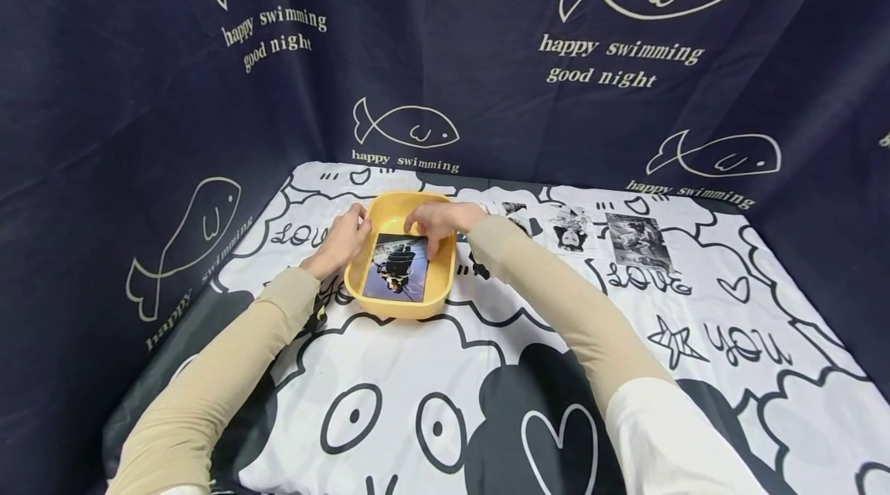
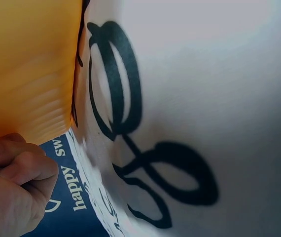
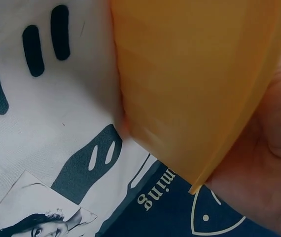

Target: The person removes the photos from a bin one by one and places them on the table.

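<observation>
A yellow plastic basin stands on the patterned cloth, with a glossy photo print of a dark figure against a blue-violet ground lying inside it. My left hand grips the basin's left rim; its curled fingers show at the yellow wall in the left wrist view. Over the right rim reaches my right hand, its fingertips down inside the basin right by the photo's upper right corner. Whether they pinch the print I cannot tell. In the right wrist view the basin wall hides those fingertips.
To the right of the basin lie several black-and-white photo prints, one partly behind the right forearm. A white cloth with black drawings covers the surface. Dark blue curtains with fish drawings close off the back and sides.
</observation>
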